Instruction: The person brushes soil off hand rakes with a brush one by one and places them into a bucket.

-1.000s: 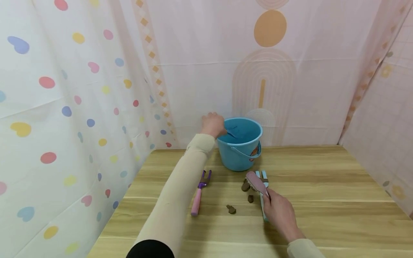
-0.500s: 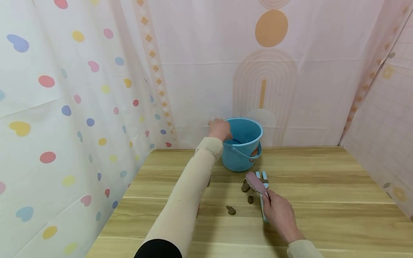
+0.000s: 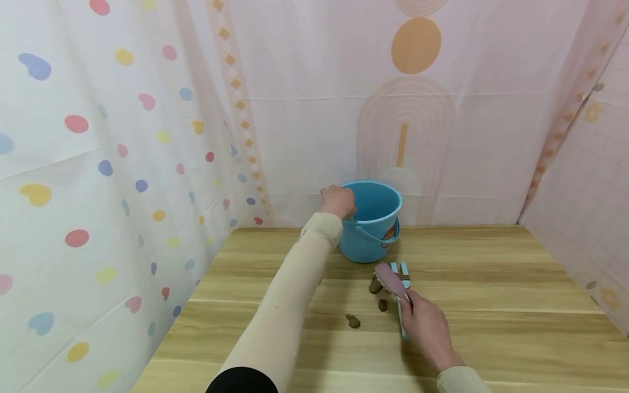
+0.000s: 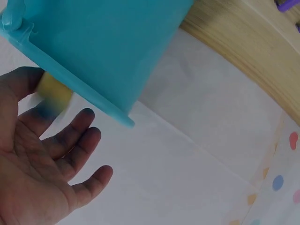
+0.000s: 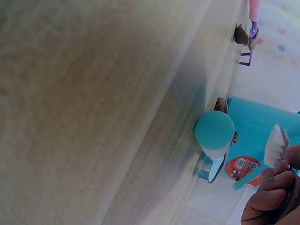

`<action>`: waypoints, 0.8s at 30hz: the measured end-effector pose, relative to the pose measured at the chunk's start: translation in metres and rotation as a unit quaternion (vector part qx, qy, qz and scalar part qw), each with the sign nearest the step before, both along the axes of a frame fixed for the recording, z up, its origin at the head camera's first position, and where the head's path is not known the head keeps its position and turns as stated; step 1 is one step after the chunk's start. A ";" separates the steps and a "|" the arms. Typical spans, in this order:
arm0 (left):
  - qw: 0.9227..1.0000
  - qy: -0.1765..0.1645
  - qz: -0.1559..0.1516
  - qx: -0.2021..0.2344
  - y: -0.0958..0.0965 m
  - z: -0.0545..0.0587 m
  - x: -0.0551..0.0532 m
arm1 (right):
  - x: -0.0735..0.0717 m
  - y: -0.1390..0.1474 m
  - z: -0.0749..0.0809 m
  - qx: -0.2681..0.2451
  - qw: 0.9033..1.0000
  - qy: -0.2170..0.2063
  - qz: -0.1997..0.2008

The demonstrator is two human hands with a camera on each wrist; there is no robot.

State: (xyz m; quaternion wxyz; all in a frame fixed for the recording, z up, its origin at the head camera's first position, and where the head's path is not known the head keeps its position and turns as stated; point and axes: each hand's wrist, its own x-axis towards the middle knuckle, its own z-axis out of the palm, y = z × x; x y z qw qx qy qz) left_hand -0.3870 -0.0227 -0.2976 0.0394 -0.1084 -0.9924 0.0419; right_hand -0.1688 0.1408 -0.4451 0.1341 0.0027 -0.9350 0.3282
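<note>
Head: the right hand [image 3: 428,327] grips a pink brush [image 3: 388,277], its long axis running forward-left from that grip toward the blue bucket [image 3: 366,243]; the left hand [image 3: 338,202] is nearer the bucket. Left wrist: thumb and forefinger pinch a blurred yellow item [image 4: 55,93] at the rim [image 4: 96,101]. Right wrist: fingers curled round the brush, bristles [image 5: 273,149] facing the tabletop [image 5: 93,117]

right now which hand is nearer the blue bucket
Left. The left hand is at the left rim of the blue bucket; the right hand, holding the pink brush, is in front and rightward, apart from it.
</note>
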 end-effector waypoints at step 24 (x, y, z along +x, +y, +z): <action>0.996 0.088 -0.016 0.011 -0.062 -0.017 0.026 | -0.006 0.012 0.007 -0.014 1.000 0.015 -0.017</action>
